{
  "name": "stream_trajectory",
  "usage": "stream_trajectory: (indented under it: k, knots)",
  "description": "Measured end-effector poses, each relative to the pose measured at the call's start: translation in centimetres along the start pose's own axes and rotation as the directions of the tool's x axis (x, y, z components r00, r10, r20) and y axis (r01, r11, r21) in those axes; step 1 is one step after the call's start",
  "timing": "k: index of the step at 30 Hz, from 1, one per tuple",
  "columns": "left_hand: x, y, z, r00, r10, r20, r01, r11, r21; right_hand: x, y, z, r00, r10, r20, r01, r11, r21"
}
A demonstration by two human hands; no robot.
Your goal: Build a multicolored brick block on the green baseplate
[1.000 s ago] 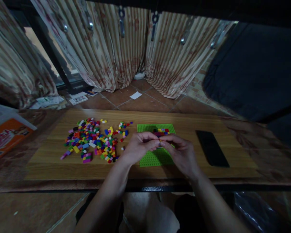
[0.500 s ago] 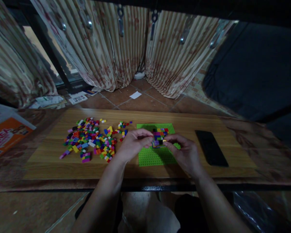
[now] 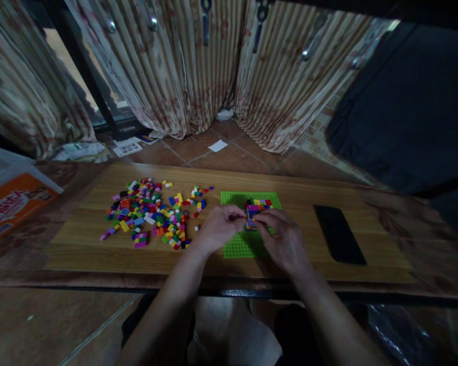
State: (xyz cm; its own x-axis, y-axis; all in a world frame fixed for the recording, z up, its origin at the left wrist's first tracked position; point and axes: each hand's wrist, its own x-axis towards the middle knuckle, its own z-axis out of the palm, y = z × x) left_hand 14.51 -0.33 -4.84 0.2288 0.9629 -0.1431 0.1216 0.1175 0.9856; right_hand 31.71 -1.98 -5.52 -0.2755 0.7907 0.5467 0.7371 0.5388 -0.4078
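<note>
A small multicoloured structure of toy bricks (image 3: 258, 204) stands on a green studded baseplate (image 3: 234, 250). At its left side is my left hand (image 3: 222, 224), thumb and forefinger pinched together by the bricks; anything between them is too small to make out. My right hand (image 3: 284, 235) reaches over the structure from the right. Its thumb and forefinger are closed at the front left corner, near a purple brick (image 3: 251, 222). The right fingers hide part of the structure, and whatever they may grip cannot be made out.
Loose toy bricks (image 3: 148, 216) lie heaped on the left of the wooden board (image 3: 110, 256). A pink and green brick block (image 3: 141, 240) sits at the heap's front. A black phone (image 3: 339, 234) lies at right. An orange-labelled plastic tub (image 3: 19, 198) stands far left.
My right fingertips have moved left over the structure, closer to my left fingertips. The pale yellow piece seen at the right fingers no longer shows. The whole view has shifted slightly.
</note>
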Motion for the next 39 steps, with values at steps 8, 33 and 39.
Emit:
stream_trajectory:
  k: [8, 33, 39]
  knots:
    - [0.0, -0.6, 0.3, 1.0, 0.018, 0.024, -0.018, 1.0, 0.003, 0.1, -0.2, 0.3, 0.998, 0.044, -0.037, -0.042, 0.999, 0.031]
    - [0.0, -0.5, 0.5, 0.998, 0.062, 0.019, -0.064, 0.989, 0.132, 0.3, 0.5, 0.4, 0.968, 0.239, -0.076, -0.221, 0.956, 0.193]
    - [0.0, -0.6, 0.5, 0.997, 0.076, 0.003, -0.075, 0.986, 0.151, 0.2, 0.0, 0.3, 0.988, 0.133, -0.078, -0.127, 0.989, 0.077]
